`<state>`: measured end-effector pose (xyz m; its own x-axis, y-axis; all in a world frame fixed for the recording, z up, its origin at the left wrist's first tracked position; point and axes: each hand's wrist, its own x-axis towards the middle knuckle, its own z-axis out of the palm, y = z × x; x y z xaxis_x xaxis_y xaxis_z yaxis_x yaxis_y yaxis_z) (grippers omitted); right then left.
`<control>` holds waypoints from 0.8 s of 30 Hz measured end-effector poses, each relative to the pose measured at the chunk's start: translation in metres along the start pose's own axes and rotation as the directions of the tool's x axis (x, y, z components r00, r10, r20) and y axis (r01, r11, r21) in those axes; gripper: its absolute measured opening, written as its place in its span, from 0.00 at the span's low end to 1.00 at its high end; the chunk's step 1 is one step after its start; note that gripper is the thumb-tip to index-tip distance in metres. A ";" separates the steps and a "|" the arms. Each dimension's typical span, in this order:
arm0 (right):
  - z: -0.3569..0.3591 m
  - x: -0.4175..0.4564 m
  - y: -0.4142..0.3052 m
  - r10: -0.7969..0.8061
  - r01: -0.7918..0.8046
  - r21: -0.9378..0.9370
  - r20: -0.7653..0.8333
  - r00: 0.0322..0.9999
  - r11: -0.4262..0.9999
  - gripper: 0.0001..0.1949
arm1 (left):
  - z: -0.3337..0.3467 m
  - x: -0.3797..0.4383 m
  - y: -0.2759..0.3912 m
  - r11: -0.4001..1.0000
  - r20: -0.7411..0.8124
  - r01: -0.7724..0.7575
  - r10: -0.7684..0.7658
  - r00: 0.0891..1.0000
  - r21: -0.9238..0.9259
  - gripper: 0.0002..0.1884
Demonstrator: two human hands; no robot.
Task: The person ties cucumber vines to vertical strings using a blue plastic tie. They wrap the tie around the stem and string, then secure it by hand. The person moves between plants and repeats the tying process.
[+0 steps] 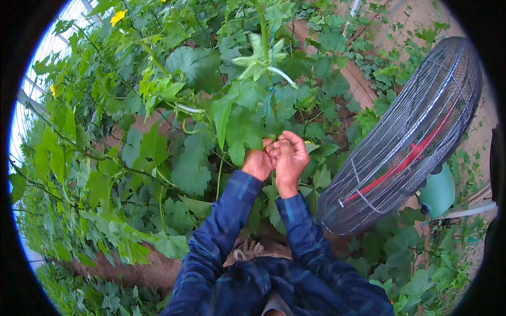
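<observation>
Both hands meet at a climbing gourd vine, close to its upright green stem (261, 29). My left hand (257, 162) has its fingers curled inward, partly behind a broad lobed leaf (242, 132). Touching it, my right hand (290, 160) is bent at the fingers, with the index finger raised and arched. Whatever lies between the fingertips is too small and hidden to make out. Blue-green twine (270, 98) runs along the stem just above the hands. Higher up, a pale, slim curved piece (282, 77) sticks out from the stem beside a whorl of light green leaves (259, 59).
At the right stands a large fan (399, 146) with a wire guard, dark mesh, a red blade and a teal housing (437, 191). Dense vines (99, 189) crowd the left, one long stem (134, 170) crossing toward me. Bare soil (130, 268) shows below; yellow flowers (118, 17) hang upper left.
</observation>
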<state>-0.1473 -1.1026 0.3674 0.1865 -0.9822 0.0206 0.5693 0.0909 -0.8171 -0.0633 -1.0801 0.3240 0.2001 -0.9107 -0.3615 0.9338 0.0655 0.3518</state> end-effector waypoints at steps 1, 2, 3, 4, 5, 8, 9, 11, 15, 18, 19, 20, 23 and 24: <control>-0.001 -0.001 -0.003 0.017 -0.017 0.024 -0.030 0.999 1.000 0.08 | 0.002 -0.005 -0.003 0.998 -0.034 0.044 -0.046 0.998 -0.042 0.12; -0.001 -0.001 -0.005 0.033 -0.031 0.048 -0.053 0.998 0.998 0.08 | 0.006 -0.011 -0.003 0.993 -0.063 0.081 -0.086 0.994 -0.087 0.13; -0.004 -0.003 -0.003 0.002 -0.002 -0.006 -0.080 0.997 1.000 0.07 | -0.015 -0.009 -0.003 0.982 0.130 0.145 -0.129 0.983 -0.123 0.13; -0.007 -0.004 -0.002 0.000 0.001 0.008 -0.097 0.995 1.000 0.07 | -0.023 -0.011 -0.007 0.975 0.110 0.144 -0.126 0.986 -0.169 0.13; -0.009 -0.006 -0.001 0.000 0.003 0.022 -0.115 0.993 1.000 0.07 | -0.020 -0.015 -0.012 0.966 0.089 0.143 -0.127 0.988 -0.214 0.13; -0.018 -0.012 0.007 -0.027 0.026 -0.007 -0.138 0.990 1.000 0.07 | -0.048 -0.005 -0.031 0.893 0.102 0.208 -0.182 0.978 -0.399 0.13; -0.016 -0.018 0.007 -0.030 0.026 -0.029 -0.139 0.990 0.999 0.07 | -0.069 0.003 -0.039 0.877 0.079 0.212 -0.197 0.977 -0.431 0.13; -0.018 -0.021 0.008 -0.052 0.041 -0.077 -0.137 0.989 0.996 0.07 | -0.065 -0.001 -0.050 0.870 -0.133 0.128 -0.215 0.967 -0.477 0.12; -0.030 -0.039 0.002 -0.052 0.036 -0.140 -0.117 0.992 0.990 0.08 | -0.040 -0.060 -0.062 0.999 -0.350 -0.001 0.013 0.937 0.035 0.12; -0.057 -0.073 0.001 0.098 -0.089 -0.296 0.016 0.995 0.951 0.08 | -0.043 -0.113 -0.070 0.968 -0.300 0.014 0.063 0.952 0.250 0.14; -0.067 -0.088 0.003 0.162 -0.129 -0.365 0.060 0.985 0.922 0.08 | -0.056 -0.124 -0.076 0.964 -0.280 0.043 0.033 0.959 0.261 0.14; -0.078 -0.107 -0.001 0.243 -0.203 -0.457 0.031 0.969 0.866 0.09 | -0.062 -0.138 -0.084 0.955 -0.249 0.120 -0.051 0.967 0.271 0.15; -0.120 -0.161 -0.001 0.202 -0.020 -0.797 0.129 0.971 0.603 0.10 | -0.073 -0.173 -0.099 0.881 -0.192 0.362 -0.316 0.929 0.305 0.17; -0.135 -0.177 -0.002 0.182 0.081 -0.871 0.191 0.965 0.485 0.10 | -0.075 -0.184 -0.103 0.833 -0.203 0.464 -0.420 0.885 0.301 0.19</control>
<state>-0.2902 -0.9513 0.2876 0.4365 -0.8995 -0.0189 -0.4063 -0.1784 -0.8962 -0.1735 -0.8883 0.2895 -0.1546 -0.7506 -0.6424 0.7813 -0.4909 0.3855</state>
